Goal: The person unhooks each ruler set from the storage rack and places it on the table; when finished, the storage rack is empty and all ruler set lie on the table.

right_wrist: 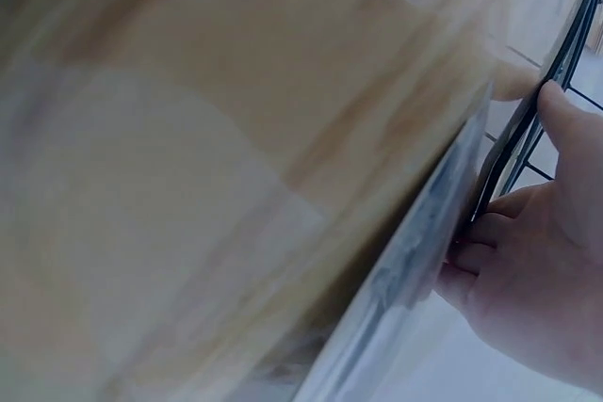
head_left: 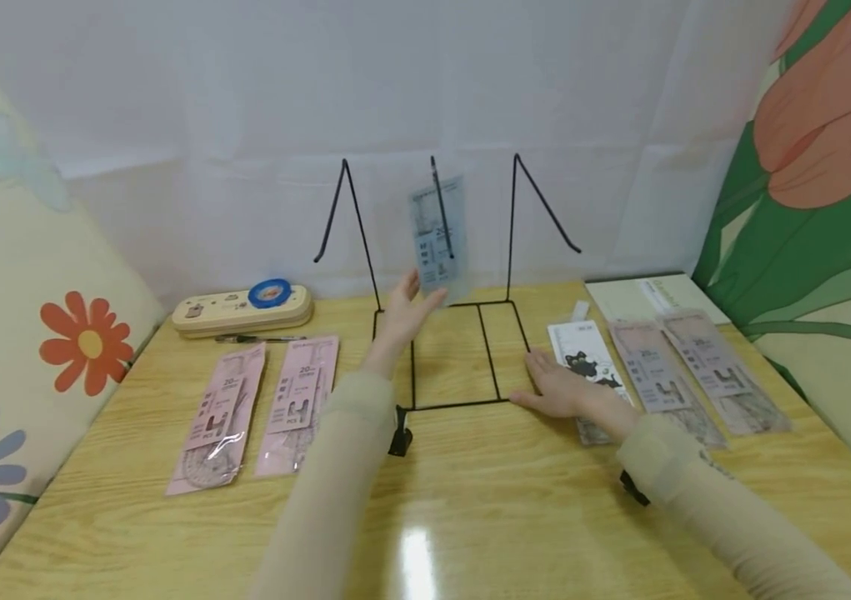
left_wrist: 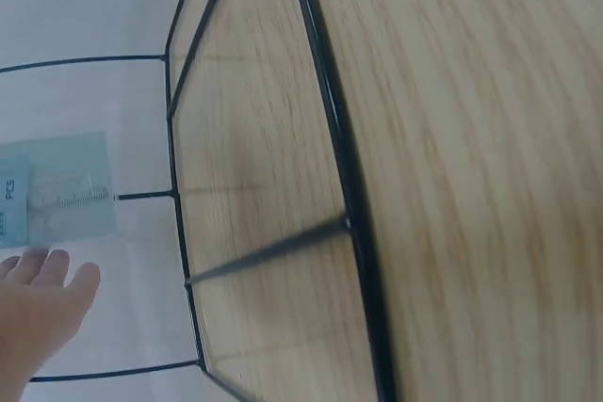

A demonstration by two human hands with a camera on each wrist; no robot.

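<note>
A black wire stand (head_left: 463, 333) sits mid-table with three upright hooks. A blue-grey ruler packet (head_left: 438, 237) hangs on the middle hook. My left hand (head_left: 412, 293) reaches up just under that packet with straight, spread fingers and grips nothing. In the left wrist view the same hand (left_wrist: 38, 303) lies below the packet (left_wrist: 58, 185), beside the wire base (left_wrist: 344, 204). My right hand (head_left: 533, 379) rests flat on the table at the base's right front corner, over a white cat-print packet (head_left: 590, 354). In the right wrist view its thumb (right_wrist: 565, 115) touches the wire.
Two pink ruler packets (head_left: 218, 417) (head_left: 297, 404) lie left of the stand. A beige pencil case (head_left: 241, 310) carrying a blue tape roll (head_left: 270, 292) and a pen (head_left: 252, 338) sit behind them. Two more packets (head_left: 658, 375) (head_left: 725, 371) and white paper (head_left: 658, 296) lie right.
</note>
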